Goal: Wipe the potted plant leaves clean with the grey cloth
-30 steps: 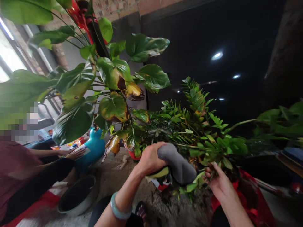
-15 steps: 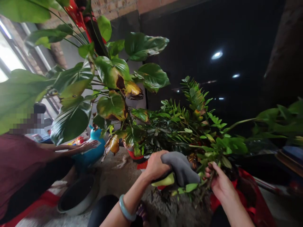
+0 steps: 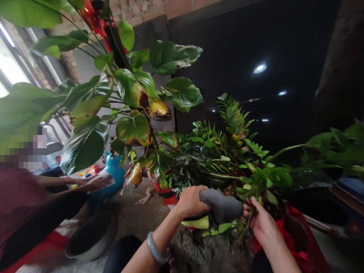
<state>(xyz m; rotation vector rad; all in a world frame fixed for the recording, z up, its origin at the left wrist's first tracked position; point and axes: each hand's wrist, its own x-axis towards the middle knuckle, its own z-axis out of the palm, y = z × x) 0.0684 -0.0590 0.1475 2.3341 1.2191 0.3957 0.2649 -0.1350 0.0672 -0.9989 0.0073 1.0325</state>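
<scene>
My left hand point(image 3: 191, 201) is closed on a grey cloth point(image 3: 221, 205), pressing it over the low leaves of a bushy small-leaved plant point(image 3: 227, 159). A pale bangle point(image 3: 155, 250) sits on that wrist. My right hand point(image 3: 260, 222) grips a leafy stem point(image 3: 250, 189) of the same plant just right of the cloth. A yellow-green leaf point(image 3: 199, 222) pokes out under the cloth.
A tall plant with big green and yellowing leaves point(image 3: 133, 98) rises at left. Another person in dark red point(image 3: 19, 204) sits at far left, hands by a blue toy point(image 3: 113, 178). A round basin point(image 3: 91, 237) rests on the floor. Something red point(image 3: 295, 235) lies at lower right.
My left hand with the cloth has slid down and slightly right along the leaves, closing on my right hand. The other person's hands have shifted by the blue toy.
</scene>
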